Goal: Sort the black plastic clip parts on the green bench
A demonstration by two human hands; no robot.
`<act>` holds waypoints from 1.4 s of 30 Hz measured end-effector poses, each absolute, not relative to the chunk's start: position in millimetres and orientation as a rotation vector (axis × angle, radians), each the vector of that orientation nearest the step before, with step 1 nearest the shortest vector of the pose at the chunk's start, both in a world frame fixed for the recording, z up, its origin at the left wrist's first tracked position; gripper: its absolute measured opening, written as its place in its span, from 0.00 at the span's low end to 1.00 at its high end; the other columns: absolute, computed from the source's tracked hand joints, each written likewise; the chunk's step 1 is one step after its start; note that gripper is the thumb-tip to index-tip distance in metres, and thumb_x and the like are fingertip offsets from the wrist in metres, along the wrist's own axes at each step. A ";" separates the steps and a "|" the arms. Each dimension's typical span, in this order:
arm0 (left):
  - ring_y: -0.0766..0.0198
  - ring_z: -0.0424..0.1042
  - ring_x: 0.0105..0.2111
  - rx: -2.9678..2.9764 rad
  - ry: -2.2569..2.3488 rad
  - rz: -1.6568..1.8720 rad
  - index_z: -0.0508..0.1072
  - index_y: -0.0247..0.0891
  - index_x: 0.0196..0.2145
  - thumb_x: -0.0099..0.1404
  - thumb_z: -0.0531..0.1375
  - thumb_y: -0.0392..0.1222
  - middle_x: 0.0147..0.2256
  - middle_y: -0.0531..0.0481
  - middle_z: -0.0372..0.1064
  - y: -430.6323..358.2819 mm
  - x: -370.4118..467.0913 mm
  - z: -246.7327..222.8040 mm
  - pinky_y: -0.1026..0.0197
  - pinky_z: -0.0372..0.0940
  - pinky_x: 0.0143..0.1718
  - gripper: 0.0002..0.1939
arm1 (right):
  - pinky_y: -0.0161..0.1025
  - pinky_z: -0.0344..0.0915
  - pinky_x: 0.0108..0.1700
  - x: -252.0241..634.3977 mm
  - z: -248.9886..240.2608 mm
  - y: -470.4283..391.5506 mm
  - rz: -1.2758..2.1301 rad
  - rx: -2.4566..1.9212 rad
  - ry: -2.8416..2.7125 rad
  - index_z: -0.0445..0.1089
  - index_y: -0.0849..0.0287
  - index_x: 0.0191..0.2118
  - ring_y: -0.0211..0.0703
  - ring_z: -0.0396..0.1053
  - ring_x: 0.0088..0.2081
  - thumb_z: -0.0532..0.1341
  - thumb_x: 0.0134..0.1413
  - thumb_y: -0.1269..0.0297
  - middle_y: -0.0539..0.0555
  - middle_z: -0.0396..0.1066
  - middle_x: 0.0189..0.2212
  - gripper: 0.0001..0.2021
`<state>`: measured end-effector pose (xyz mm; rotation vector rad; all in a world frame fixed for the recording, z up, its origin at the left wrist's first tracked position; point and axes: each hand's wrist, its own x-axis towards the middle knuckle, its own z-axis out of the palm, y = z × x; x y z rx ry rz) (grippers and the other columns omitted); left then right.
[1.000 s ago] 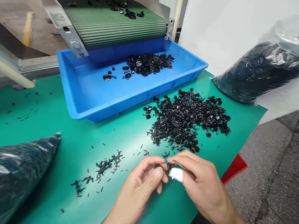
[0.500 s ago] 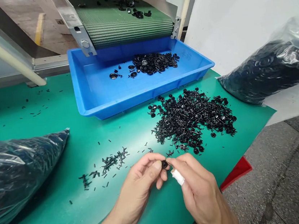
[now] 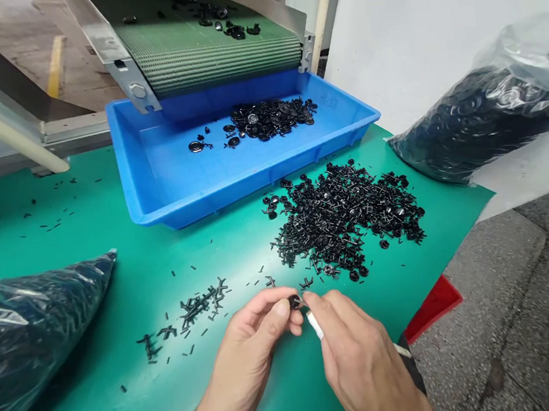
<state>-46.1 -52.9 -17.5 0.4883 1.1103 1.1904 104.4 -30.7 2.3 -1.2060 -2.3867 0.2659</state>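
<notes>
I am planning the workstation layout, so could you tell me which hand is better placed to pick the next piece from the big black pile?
Probably the right hand: the pile of black parts lies ahead on its side, nearer than to the left hand.

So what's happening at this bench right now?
A person pinches one small black plastic part between the fingertips of the left hand and the right hand, just above the green table. A heap of black parts lies close ahead, with a scatter of small black offcuts to the left. Beyond, a blue tray with more parts sits under the end of a conveyor belt. Clear bags of black parts lie at left and right.
</notes>
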 end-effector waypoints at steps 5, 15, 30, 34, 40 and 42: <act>0.61 0.72 0.34 0.496 1.170 1.182 0.78 0.38 0.41 0.62 0.64 0.45 0.29 0.49 0.75 -56.3 -45.6 -20.8 0.59 0.64 0.43 0.11 | 0.40 0.64 0.27 101.3 -2.6 -34.4 0.175 -1.247 -2.385 0.69 0.67 0.49 0.45 0.69 0.28 0.45 0.64 0.76 0.56 0.68 0.28 0.17; 0.64 0.72 0.30 0.637 1.365 1.161 0.77 0.41 0.37 0.58 0.68 0.44 0.29 0.53 0.75 -53.2 -45.2 -16.8 0.64 0.67 0.36 0.10 | 0.40 0.62 0.27 92.4 -6.5 -38.4 0.158 -1.344 -2.391 0.68 0.64 0.46 0.46 0.69 0.28 0.49 0.58 0.80 0.56 0.69 0.30 0.16; 0.61 0.69 0.30 0.809 1.493 1.039 0.76 0.40 0.37 0.58 0.66 0.52 0.26 0.52 0.72 -49.7 -48.5 -14.1 0.62 0.65 0.36 0.14 | 0.34 0.53 0.29 119.9 7.9 -6.6 0.899 -1.452 -2.328 0.67 0.56 0.31 0.37 0.64 0.26 0.51 0.55 0.79 0.46 0.68 0.22 0.12; 0.65 0.67 0.27 0.632 1.396 1.124 0.76 0.42 0.36 0.57 0.67 0.49 0.29 0.53 0.73 -48.1 -46.8 -11.0 0.66 0.64 0.32 0.12 | 0.34 0.58 0.33 135.9 -2.6 -10.4 0.877 -1.495 -2.215 0.70 0.56 0.38 0.39 0.67 0.30 0.50 0.56 0.79 0.49 0.71 0.28 0.14; 0.70 0.58 0.22 0.320 1.195 1.190 0.77 0.42 0.34 0.54 0.69 0.45 0.30 0.53 0.71 -42.8 -51.5 -5.0 0.69 0.59 0.21 0.10 | 0.38 0.64 0.42 156.5 -13.2 0.6 0.553 -1.641 -2.061 0.70 0.59 0.48 0.43 0.69 0.38 0.51 0.59 0.76 0.55 0.69 0.36 0.16; 0.68 0.57 0.23 0.286 1.194 1.187 0.78 0.40 0.33 0.54 0.69 0.46 0.29 0.52 0.70 -41.3 -53.2 -4.3 0.69 0.57 0.18 0.10 | 0.38 0.64 0.43 156.6 -14.2 6.1 0.547 -1.628 -2.107 0.71 0.59 0.46 0.43 0.70 0.38 0.51 0.58 0.78 0.54 0.69 0.36 0.17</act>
